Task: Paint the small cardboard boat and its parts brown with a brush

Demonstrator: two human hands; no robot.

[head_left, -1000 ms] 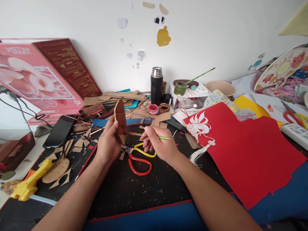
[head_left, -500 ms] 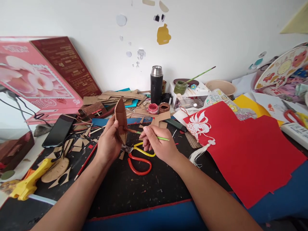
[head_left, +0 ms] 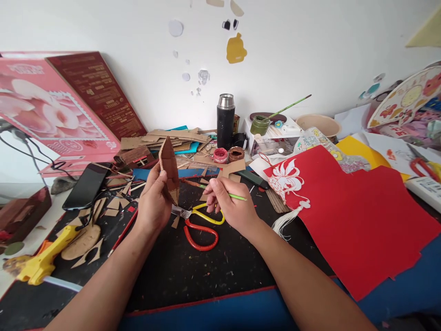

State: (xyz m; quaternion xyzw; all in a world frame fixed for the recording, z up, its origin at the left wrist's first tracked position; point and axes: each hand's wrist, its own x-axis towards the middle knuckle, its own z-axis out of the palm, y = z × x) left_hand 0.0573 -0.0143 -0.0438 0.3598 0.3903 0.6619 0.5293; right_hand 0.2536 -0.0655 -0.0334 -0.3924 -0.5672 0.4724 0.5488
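Note:
My left hand (head_left: 154,202) grips a small boat-shaped cardboard piece (head_left: 169,168), held up on edge above the table, its inner face brown and a paler patch near the bottom. Between the thumb and fingers of my right hand (head_left: 231,202) is a thin green paintbrush (head_left: 237,197). Its brown-coated tip points left at the cardboard, with a small gap between them. Scissors (head_left: 201,236) with one red and one yellow handle lie below, between my hands. Farther back stand an open jar of brown paint (head_left: 236,153) and an open jar of red paint (head_left: 220,155).
A black flask (head_left: 225,122) stands behind the paint jars. Cardboard scraps (head_left: 179,136) pile up at the back. On the left lie a phone (head_left: 86,186) and a yellow glue gun (head_left: 48,257). Red sheet material (head_left: 358,220) covers the right side. A green paint jar (head_left: 259,125) holds another brush.
The brush tip has come away from the cardboard piece, moving slightly right. My left hand has shifted a little left and turned the piece slightly.

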